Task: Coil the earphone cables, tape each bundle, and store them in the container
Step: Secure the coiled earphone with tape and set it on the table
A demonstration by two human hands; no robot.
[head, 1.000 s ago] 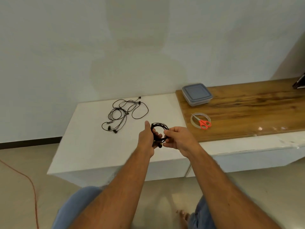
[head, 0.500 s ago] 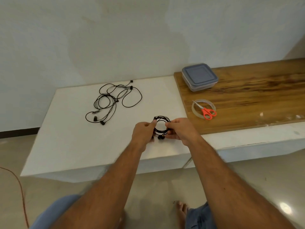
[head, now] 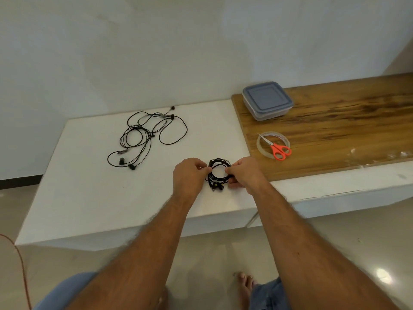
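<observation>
A black coiled earphone bundle sits low over the white table near its front edge. My left hand pinches the coil's left side, and my right hand pinches its right side. The earbuds dangle at the bottom of the coil. More black earphone cables lie loose and tangled at the table's back left. A clear container with a blue-grey lid, closed, stands on the wooden top. A roll of clear tape lies in front of the container.
Orange-handled scissors lie across the tape roll. The wooden top runs to the right along the wall. An orange cord trails on the floor at left. My bare foot shows below.
The coil came down from in front of me to just over the table. My left hand shifted from gripping the coil upright to pinching its left side. The view tipped down and closer.
</observation>
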